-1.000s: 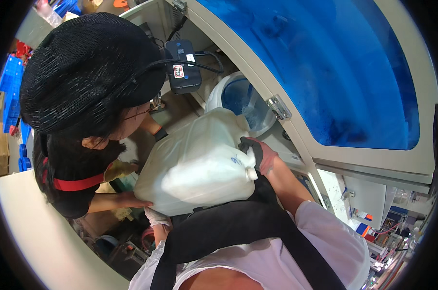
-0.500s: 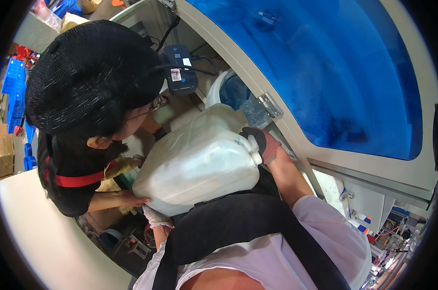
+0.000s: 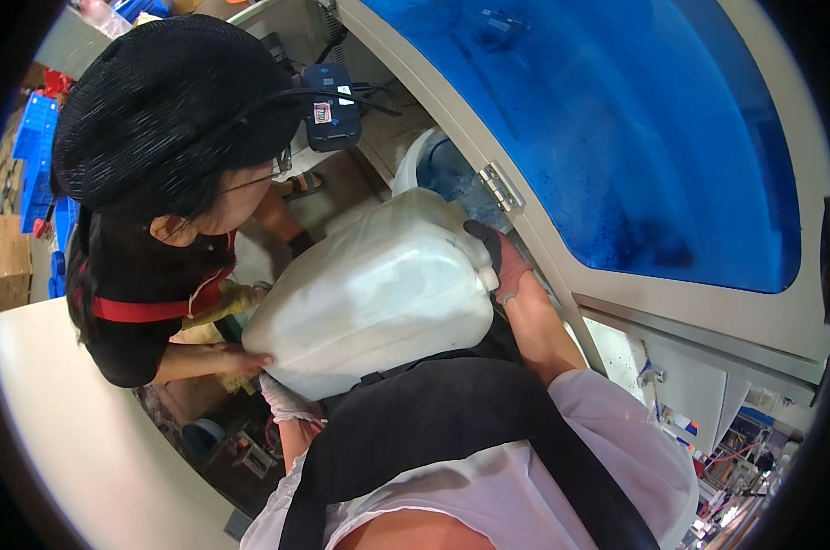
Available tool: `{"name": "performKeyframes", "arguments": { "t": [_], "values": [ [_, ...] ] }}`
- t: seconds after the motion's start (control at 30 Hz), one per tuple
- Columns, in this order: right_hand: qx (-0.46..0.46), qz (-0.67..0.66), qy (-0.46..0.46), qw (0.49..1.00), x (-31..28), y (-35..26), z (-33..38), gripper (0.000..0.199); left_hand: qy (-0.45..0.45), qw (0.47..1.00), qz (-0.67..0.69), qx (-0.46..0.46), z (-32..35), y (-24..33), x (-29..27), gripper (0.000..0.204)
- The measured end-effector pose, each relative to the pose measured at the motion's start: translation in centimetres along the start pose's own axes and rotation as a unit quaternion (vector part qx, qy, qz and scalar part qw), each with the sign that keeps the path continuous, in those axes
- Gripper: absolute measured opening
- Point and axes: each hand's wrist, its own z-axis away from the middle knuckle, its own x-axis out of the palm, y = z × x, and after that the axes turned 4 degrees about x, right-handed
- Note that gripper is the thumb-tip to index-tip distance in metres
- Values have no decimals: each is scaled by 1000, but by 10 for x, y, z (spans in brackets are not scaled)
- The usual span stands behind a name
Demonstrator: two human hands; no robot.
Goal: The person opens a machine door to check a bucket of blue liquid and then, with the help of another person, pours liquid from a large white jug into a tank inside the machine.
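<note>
A large translucent white plastic jerrycan [image 3: 369,293] lies tilted on its side in front of my body. My right hand [image 3: 502,261], in a pink and dark glove, grips it at the handle and capped neck on its right end. Below its left end, my left hand [image 3: 286,401] in a white glove holds the lower edge; the fingers are mostly hidden beneath it. A co-worker's bare hand [image 3: 247,359] touches the jerrycan's left end just above my left hand. The co-worker's other hand wears a yellowish glove [image 3: 241,298] and is partly hidden behind the jerrycan.
The co-worker in a black cap [image 3: 172,128] leans in from the left. Beyond the jerrycan stands a white bucket [image 3: 415,165] with clear plastic in it. A beige machine door with a blue window [image 3: 616,147] borders the right. A black box with cables [image 3: 330,115] is behind.
The jerrycan has shifted slightly left in the picture, with both my hands still on it. The co-worker's head has turned and moved a little, showing more of the floor behind.
</note>
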Motion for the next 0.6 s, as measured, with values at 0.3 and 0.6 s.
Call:
{"name": "performKeyframes", "arguments": {
  "t": [0.3,0.6],
  "values": [
    [-124,84,99,984,-5,-4,0,42,-33,996,-69,36,-15,9,-12,48],
    [-118,95,47,987,-5,-8,21,50,-58,998,18,15,14,16,32,45]
  ]
}}
